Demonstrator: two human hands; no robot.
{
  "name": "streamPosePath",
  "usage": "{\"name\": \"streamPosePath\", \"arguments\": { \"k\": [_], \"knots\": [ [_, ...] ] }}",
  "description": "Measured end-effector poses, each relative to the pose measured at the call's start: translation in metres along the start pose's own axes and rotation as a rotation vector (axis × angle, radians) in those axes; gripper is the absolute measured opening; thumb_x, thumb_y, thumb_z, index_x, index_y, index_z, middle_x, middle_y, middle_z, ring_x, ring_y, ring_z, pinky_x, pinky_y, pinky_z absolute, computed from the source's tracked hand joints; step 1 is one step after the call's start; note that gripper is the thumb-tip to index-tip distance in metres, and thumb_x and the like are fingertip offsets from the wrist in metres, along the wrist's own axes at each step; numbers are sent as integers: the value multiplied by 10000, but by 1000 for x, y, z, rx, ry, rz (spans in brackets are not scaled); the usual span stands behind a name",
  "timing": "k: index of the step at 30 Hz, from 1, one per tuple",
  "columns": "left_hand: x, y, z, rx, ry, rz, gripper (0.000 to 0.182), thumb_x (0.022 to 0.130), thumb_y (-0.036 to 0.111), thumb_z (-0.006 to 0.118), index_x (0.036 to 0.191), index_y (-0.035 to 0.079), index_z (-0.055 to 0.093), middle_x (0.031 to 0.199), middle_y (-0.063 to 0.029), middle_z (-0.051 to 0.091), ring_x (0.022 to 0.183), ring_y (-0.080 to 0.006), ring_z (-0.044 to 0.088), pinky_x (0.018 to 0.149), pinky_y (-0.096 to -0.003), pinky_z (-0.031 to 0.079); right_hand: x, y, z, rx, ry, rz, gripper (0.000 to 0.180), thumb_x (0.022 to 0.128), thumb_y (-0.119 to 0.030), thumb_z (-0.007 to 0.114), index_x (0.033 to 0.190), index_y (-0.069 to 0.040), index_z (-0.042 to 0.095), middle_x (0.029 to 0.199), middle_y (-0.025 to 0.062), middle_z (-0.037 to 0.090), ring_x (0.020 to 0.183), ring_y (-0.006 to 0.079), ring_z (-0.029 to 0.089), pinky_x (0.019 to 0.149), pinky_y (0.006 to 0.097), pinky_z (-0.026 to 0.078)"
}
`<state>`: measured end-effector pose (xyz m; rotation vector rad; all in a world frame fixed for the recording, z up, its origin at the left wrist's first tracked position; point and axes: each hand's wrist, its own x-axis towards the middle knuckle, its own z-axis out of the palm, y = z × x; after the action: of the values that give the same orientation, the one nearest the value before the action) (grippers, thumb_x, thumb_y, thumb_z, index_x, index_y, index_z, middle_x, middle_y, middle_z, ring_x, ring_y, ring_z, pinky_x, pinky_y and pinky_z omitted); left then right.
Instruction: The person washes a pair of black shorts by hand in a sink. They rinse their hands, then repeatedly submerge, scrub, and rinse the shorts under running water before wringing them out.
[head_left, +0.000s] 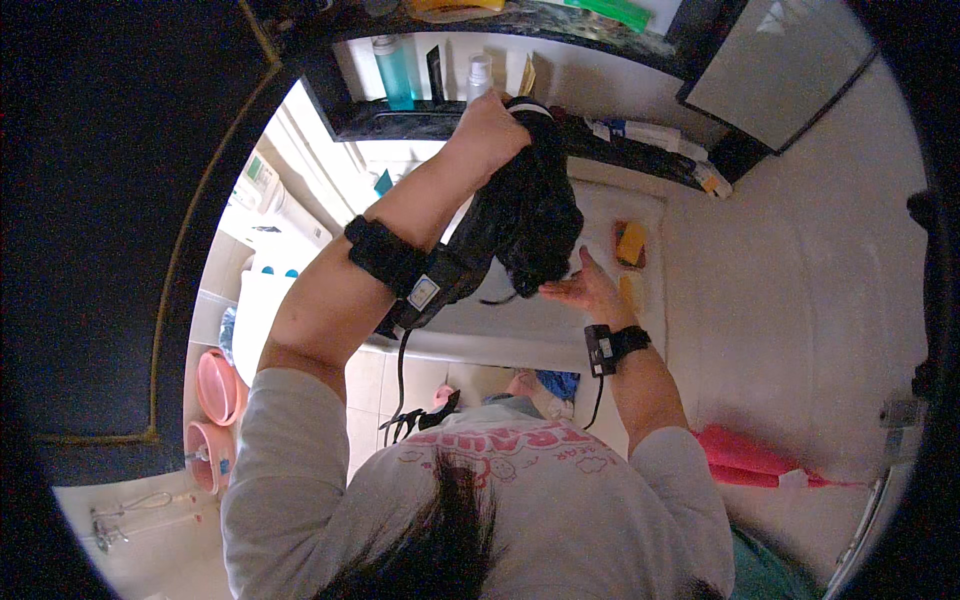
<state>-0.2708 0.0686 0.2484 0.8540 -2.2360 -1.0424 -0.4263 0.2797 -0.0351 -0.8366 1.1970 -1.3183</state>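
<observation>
My left hand (491, 131) is raised and closed on the upper end of a bundle of black cloth (536, 202), which has a white band near its top. Below that grip the cloth hangs bunched over a white sink (465, 330). Near the cloth's lower end is my right hand (581, 289), fingers spread, the fingertips at or touching its edge; contact is hard to tell. Each of my forearms wears a black strapped device with a cable.
A dark shelf (420, 124) ahead holds a teal bottle (394, 75), a white pump bottle (480, 75) and tubes. A yellow sponge (631, 241) lies on the sink's right rim. Pink basins (217, 386) stand at left; red cloth (750, 457) is at right.
</observation>
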Motion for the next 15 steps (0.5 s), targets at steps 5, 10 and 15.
{"name": "streamPosePath", "arguments": {
  "k": [5,10,15],
  "knots": [
    [1,-18,17,-136,-85,-200,619,571,59,722,1124,-84,485,979,-241,621,942,-342,616,792,-364,500,23,-116,84,-165,371,-307,1164,728,-387,767,1452,-148,-112,1518,176,36,1377,367,145,1069,544,216],
    [-7,-34,20,-165,-268,-94,705,529,148,756,1099,-129,448,988,-278,591,957,-343,605,811,-361,491,54,-159,152,-775,453,-676,1357,548,-358,883,1449,-130,-106,1499,193,88,1371,328,186,1067,424,280],
    [-22,-53,9,-31,-257,158,832,531,274,790,1153,-142,428,1036,-303,557,1025,-349,562,894,-385,442,73,-152,165,-519,598,-709,1080,569,-183,870,1400,-84,187,1283,143,423,1159,272,459,998,369,379]
  ]
}}
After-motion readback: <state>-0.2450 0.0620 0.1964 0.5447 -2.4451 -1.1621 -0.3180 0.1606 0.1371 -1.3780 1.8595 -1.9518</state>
